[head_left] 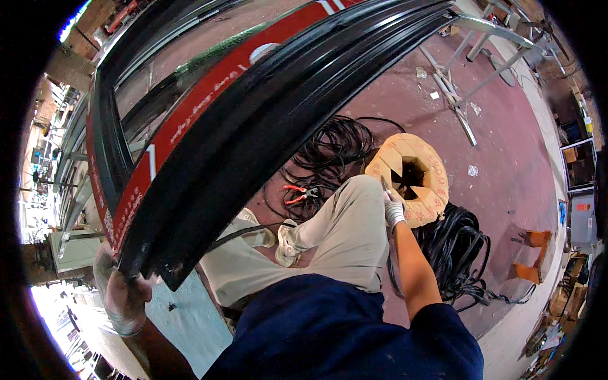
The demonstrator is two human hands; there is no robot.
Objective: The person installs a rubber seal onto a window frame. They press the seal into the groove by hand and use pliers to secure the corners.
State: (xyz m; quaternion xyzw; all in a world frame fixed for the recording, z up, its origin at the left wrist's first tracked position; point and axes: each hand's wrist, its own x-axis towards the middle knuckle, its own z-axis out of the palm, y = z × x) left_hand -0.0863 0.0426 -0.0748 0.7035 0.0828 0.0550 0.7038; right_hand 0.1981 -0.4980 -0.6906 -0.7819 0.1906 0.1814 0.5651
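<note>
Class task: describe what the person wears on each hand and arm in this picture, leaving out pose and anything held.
The left hand wears a pale, grimy work glove. The right hand wears a white knitted glove with a ribbed cuff. Both forearms are bare. A dark blue short sleeve covers the right upper arm.

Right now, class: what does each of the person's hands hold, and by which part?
The left hand grips the black frame at its lower end. The gloved right hand holds a thin tool by its lower end; its kind cannot be told.
</note>
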